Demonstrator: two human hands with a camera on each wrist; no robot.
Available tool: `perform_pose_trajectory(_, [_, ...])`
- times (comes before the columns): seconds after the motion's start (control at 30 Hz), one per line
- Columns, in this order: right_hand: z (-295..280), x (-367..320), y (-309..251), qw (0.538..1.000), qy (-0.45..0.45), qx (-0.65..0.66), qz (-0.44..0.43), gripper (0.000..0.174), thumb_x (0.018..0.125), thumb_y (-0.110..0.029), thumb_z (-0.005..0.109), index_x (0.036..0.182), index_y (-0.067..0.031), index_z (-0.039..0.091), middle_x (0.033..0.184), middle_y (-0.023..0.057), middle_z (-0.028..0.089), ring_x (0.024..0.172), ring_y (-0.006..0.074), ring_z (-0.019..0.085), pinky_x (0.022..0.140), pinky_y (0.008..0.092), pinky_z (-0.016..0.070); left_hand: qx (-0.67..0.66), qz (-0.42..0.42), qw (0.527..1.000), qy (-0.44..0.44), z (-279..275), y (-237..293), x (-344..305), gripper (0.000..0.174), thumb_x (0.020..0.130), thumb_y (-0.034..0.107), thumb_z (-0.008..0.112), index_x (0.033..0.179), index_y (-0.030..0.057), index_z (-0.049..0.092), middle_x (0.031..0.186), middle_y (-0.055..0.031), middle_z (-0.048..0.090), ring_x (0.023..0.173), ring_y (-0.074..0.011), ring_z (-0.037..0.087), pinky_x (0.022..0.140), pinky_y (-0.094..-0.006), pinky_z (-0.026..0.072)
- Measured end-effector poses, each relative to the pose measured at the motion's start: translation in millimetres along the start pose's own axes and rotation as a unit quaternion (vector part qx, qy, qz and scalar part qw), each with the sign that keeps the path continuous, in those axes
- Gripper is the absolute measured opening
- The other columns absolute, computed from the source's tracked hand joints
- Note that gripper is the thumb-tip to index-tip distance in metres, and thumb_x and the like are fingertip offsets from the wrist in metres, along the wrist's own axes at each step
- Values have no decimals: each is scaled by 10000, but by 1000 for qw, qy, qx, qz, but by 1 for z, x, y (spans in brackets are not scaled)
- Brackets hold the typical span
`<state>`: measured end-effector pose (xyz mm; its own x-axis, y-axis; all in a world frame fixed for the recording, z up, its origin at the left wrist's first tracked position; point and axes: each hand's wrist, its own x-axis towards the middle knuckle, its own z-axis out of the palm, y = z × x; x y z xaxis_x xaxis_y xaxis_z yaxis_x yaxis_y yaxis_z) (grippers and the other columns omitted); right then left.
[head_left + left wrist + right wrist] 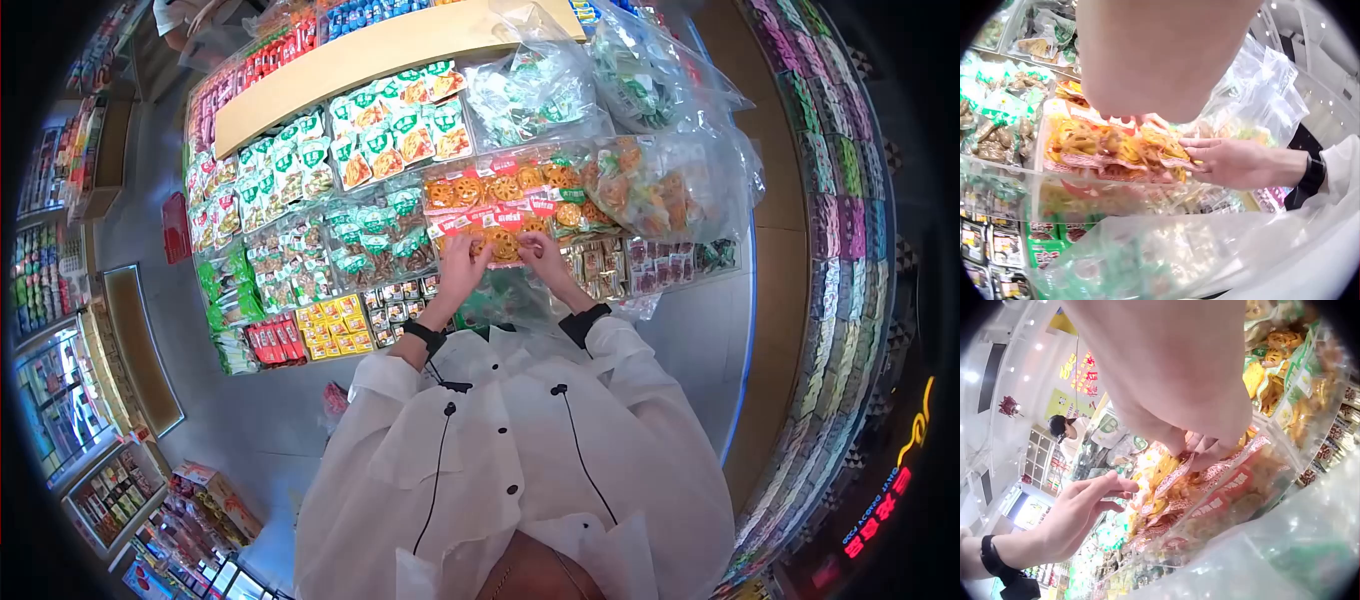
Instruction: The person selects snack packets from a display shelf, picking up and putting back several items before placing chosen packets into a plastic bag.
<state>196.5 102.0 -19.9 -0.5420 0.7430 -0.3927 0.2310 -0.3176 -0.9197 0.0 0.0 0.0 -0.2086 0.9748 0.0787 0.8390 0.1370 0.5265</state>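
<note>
Packets of orange lotus root slices (503, 243) with red and white labels stand in rows in a clear bin, right in front of the person. At their right end the right hand (543, 260) pinches the edge of a lotus root packet (1169, 150), thumb and fingers bent about it. Across from it is the left hand (463, 268), its fingers stretched out toward the packets' left side, as the right wrist view shows. Part of each hand is cut off in its own wrist view. A translucent plastic bag (1147, 250) with green items lies in front of the bin.
Green-labelled snack packs (375, 240) fill the bin on the left. Large clear bags (660, 185) bulge over the bins at the right. Yellow packs (335, 327) line the front edge. A wooden board (380, 75) runs along the back. Another person (1069, 434) stands beyond the display.
</note>
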Motion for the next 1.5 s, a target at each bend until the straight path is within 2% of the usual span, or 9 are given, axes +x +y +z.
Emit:
perform_pose_trajectory(0.07, [3,-9,-19,997,-44,15,56,288,910,2,654,1187,-39,590,1085,41,640,882,102,634,741,252,525,-341,-218,912,-60,9,3,-6,457,967,228,665,1317,42,438,924,-74,682,730,-124,645,611,-282,549])
perform_pose_trajectory(0.27, [29,13,-42,988,-156,-8,3,208,944,-38,640,1149,-38,604,1012,14,606,835,87,622,734,239,506,-609,-394,685,-66,-54,6,-8,405,970,188,661,1314,50,500,914,15,646,768,-55,590,650,-217,498])
perform_pose_trajectory(0.4, [56,38,-83,973,-121,-165,-108,117,916,-27,618,1030,-10,638,1197,131,625,870,178,668,739,281,540,-562,-358,744,-55,-75,-23,-27,343,977,197,649,1277,65,551,945,31,647,792,-32,582,681,-201,469])
perform_pose_trajectory(0.47, [63,52,-93,797,30,-441,-411,221,869,-42,631,1088,-13,635,1323,210,578,911,252,685,714,335,564,-564,-370,738,-11,-72,-28,-35,330,978,197,648,1268,68,556,923,43,640,771,-22,564,651,-199,443])
perform_pose_trajectory(0.6, [80,67,-80,733,-24,-579,-356,377,762,-16,598,1135,33,618,1499,280,406,867,273,688,601,373,570,-542,-393,743,1,-85,-29,-53,293,983,195,641,1237,70,567,891,51,625,752,-21,552,633,-196,425])
perform_pose_trajectory(0.93, [82,60,-76,733,-41,-609,-300,318,812,-54,595,1107,63,573,1461,252,463,766,276,712,559,375,566,-598,-368,712,-29,-66,-10,-53,317,987,162,625,1271,48,545,972,11,659,806,-50,596,686,-215,478])
perform_pose_trajectory(1.0, [78,60,-78,740,-28,-588,-326,300,818,-69,606,1086,60,563,1447,262,473,769,287,713,567,372,570,-584,-364,723,-68,-64,-11,-50,296,998,112,590,1269,10,525,1108,-52,663,947,-106,636,824,-265,520])
perform_pose_trajectory(1.33, [76,58,-75,730,-18,-589,-347,230,794,-35,615,1001,65,623,1323,195,539,868,305,684,690,371,585,-560,-357,742,-93,-44,-8,-52,310,990,139,613,1265,23,528,1040,-26,668,909,-87,632,768,-253,523])
perform_pose_trajectory(1.5, [70,51,-82,816,-32,-479,-322,243,796,-2,579,1027,59,618,1211,171,566,909,314,669,679,404,572,-550,-351,752,-97,-31,-17,-58,342,993,148,608,1299,28,517,1017,-4,672,861,-58,626,739,-243,527])
